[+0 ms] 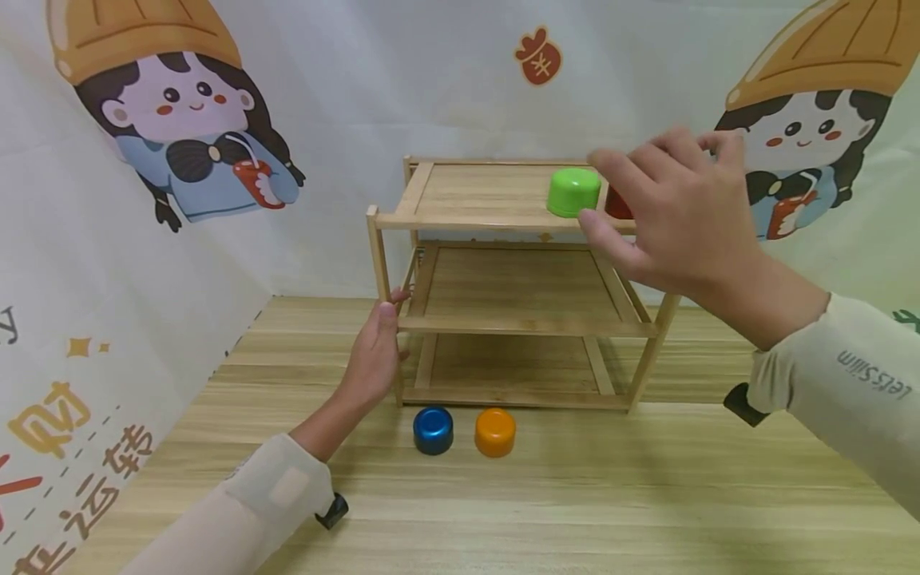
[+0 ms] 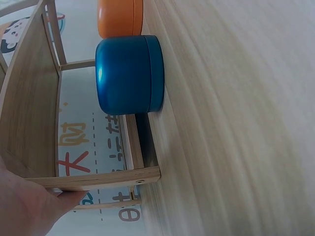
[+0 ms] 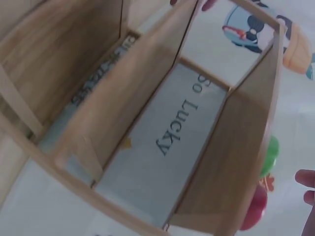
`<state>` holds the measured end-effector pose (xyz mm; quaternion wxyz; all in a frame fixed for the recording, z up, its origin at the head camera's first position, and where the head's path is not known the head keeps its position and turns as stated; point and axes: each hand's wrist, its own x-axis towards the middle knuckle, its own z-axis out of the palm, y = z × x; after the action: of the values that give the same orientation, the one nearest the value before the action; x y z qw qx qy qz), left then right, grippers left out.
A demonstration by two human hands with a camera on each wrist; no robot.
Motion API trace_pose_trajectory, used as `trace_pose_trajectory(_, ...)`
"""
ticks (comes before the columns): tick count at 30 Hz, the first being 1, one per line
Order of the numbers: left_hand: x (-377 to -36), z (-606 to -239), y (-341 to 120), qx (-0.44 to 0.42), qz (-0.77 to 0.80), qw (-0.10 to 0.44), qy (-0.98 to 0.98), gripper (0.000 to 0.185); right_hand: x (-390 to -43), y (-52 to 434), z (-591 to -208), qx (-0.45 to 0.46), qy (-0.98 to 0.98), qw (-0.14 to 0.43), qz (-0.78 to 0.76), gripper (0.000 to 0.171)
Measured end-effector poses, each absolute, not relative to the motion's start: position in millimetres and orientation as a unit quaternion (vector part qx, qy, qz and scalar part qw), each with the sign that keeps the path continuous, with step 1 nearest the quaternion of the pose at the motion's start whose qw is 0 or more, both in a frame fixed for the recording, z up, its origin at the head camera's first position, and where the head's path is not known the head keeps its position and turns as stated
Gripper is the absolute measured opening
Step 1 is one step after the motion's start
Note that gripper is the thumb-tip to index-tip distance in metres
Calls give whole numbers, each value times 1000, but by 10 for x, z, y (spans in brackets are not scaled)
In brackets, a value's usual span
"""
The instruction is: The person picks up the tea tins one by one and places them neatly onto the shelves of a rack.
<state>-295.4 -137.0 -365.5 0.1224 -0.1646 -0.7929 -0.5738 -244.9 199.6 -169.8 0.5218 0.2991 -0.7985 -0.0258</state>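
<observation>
My left hand grips the front left post of a three-tier wooden shelf; thumb and fingers lie around it, also in the left wrist view. My right hand hovers over the top tier's right side, fingers loosely bent and apart, holding nothing. A green round container stands on that tier, left of the right thumb. Beside it, a red round container is mostly hidden behind the hand. In the right wrist view, the fingertips are apart from the green container and red container.
On the wood-grain table, a blue container and an orange container stand side by side before the bottom tier. Behind the shelf hangs a white printed cloth with cartoon figures.
</observation>
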Motion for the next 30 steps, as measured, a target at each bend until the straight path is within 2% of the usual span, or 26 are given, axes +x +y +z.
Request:
trace_pose_trajectory(7,-2964,-3655,-1367,-168,-577,121,-790,64,-2344,1928,-1997,325,-787,524,-27,57)
trace_pose_trajectory(19,-2950,-3647,-1362,-169,-577,123,-790,65,-2271,1759,-2616,347,-799,491,-11,62)
trace_pose_trajectory(30,-2961,-3663,-1380,-168,-570,127,-795,64,-2309,1621,-3201,372,-829,413,-56,64)
